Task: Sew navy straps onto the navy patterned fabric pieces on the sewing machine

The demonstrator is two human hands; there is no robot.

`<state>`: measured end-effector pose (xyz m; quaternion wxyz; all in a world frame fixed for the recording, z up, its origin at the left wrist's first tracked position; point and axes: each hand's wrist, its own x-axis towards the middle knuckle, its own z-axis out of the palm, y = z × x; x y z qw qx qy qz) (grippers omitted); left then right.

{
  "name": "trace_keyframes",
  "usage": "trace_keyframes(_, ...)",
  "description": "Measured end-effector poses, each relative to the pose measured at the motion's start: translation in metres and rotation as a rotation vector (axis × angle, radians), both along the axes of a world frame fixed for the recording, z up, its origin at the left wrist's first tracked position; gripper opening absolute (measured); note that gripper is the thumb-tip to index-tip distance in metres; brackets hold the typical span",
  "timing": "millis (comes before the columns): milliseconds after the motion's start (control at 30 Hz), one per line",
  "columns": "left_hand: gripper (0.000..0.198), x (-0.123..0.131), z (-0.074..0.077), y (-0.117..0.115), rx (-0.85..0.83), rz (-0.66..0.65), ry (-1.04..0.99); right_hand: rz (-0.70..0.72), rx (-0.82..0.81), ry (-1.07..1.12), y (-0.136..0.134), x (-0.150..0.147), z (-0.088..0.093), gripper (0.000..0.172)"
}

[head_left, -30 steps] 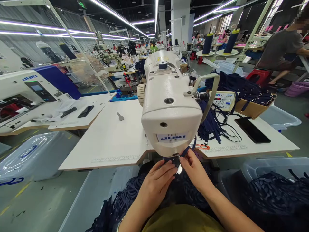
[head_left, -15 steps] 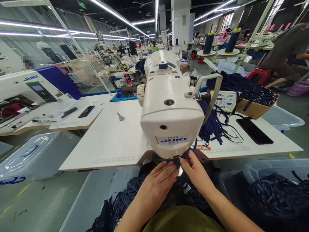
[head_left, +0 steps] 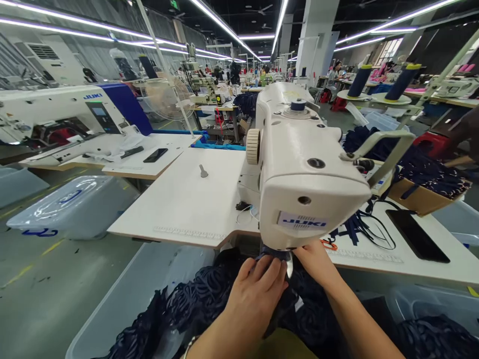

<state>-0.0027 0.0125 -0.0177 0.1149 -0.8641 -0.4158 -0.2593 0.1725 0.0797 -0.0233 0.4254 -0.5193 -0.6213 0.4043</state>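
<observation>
The white sewing machine stands before me, its head low over my fingers. Just under its front end, my left hand has its fingers bent and closed on a piece of navy fabric. My right hand reaches in beneath the machine head from the right. Its fingers are hidden there, so what they touch does not show. A shiny metal part sits between the hands. Below them hang heaps of navy straps.
A clear plastic bin is under the white table, which carries a small grey metal piece. On the right lie a black phone, an orange-handled tool and a cardboard box with navy fabric. Another sewing machine stands left.
The view has turned left, so the machine appears further right. My right hand's fingers, seen pinching a navy strap before, are now behind the machine head. My left fingers are more bent.
</observation>
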Motion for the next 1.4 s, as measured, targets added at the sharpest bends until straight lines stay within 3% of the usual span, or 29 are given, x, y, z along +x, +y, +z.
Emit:
trace_keyframes(267,0.027,0.009,-0.001,0.001,0.030,0.083,0.000,0.062,0.085,-0.026,0.013,-0.003,0.000,0.033)
trace_keyframes(700,0.030,0.014,-0.001,0.003,0.052,0.095,-0.001,0.029,0.139,-0.023,0.022,-0.006,-0.009,0.033)
trace_keyframes(1400,0.035,0.007,-0.006,0.000,0.044,0.139,0.012,0.031,0.339,-0.366,0.034,0.000,-0.025,0.027)
